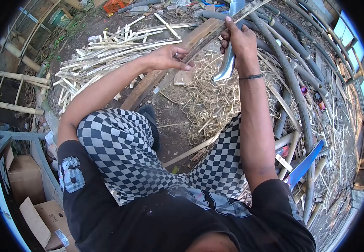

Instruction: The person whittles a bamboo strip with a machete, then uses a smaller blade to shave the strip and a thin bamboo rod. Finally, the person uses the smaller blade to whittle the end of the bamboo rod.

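A long thin strip of split bamboo (209, 38) runs diagonally up to the right between my hands. Thumb and fingers of my left hand (169, 58) pinch its lower part. My right hand (240, 40) is closed around a shiny metal knife (228, 63), its thumb up against the strip; the wide blade shows above the hand and the curved end below it. Beneath the strip, a wooden beam (148, 86) lies at a slant on the ground.
Pale split sticks (106, 56) are piled at the left, curly shavings (207, 96) lie in the middle. Bamboo poles (293, 80) and a blue saw (308, 164) are at the right. Cardboard boxes (28, 176) stand at the lower left.
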Motion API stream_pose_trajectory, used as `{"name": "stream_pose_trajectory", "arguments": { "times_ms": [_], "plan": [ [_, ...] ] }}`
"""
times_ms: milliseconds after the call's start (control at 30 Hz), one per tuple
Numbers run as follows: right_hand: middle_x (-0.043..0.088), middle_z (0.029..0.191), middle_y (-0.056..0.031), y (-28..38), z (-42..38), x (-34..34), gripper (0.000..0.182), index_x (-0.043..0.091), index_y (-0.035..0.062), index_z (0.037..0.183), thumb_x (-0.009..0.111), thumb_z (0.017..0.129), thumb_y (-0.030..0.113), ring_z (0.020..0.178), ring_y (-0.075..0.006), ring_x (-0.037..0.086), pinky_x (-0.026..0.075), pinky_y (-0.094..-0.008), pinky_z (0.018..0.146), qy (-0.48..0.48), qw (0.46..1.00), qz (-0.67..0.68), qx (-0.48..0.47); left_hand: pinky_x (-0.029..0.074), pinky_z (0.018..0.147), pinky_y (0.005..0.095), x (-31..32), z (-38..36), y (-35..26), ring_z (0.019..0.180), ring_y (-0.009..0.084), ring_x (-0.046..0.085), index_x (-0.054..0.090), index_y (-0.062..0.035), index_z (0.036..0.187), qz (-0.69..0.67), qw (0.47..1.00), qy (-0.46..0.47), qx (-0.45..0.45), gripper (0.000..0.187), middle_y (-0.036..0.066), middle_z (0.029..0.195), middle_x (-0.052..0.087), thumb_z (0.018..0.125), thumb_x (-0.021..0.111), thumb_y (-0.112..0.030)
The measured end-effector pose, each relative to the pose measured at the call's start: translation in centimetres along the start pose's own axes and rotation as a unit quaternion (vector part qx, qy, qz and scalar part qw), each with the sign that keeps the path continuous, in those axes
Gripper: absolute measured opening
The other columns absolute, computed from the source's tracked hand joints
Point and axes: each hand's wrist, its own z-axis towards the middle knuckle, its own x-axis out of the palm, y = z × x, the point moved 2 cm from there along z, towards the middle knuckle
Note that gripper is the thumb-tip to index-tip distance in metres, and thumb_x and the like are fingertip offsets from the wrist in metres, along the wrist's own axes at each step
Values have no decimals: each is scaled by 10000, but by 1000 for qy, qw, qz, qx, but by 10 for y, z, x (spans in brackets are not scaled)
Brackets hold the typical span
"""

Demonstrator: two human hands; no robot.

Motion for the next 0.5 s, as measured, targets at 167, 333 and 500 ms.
{"name": "stream_pose_trajectory", "arguments": {
  "times_ms": [167, 333, 500],
  "plan": [
    [485, 661, -5, 3, 8, -19, 240, 475, 72, 969, 581, 1030, 279, 497, -130, 488, 446, -321, 415, -31, 992, 120, 22, 466, 1053, 395, -43, -19, 14, 1151, 269, 642, 529, -28, 1421, 236, 968, -79, -9, 846, 181, 1236, 684, 740, 886, -381],
    [441, 663, 8, 2, 16, -40, 212, 434, 104, 994, 500, 1064, 293, 534, -130, 460, 430, -332, 478, -56, 963, 254, 65, 513, 927, 343, -79, -58, 6, 985, 181, 678, 688, 25, 1194, 257, 944, -205, -37, 522, 93, 1058, 730, 836, 823, -330],
    [432, 670, 18, 4, 20, -59, 180, 424, 124, 995, 474, 1073, 279, 541, -122, 432, 398, -331, 502, -79, 926, 355, 100, 613, 804, 339, -106, -98, -27, 898, 200, 717, 617, 29, 1267, 63, 962, -263, -27, 445, 154, 1096, 716, 905, 755, -188]
  ]
}}
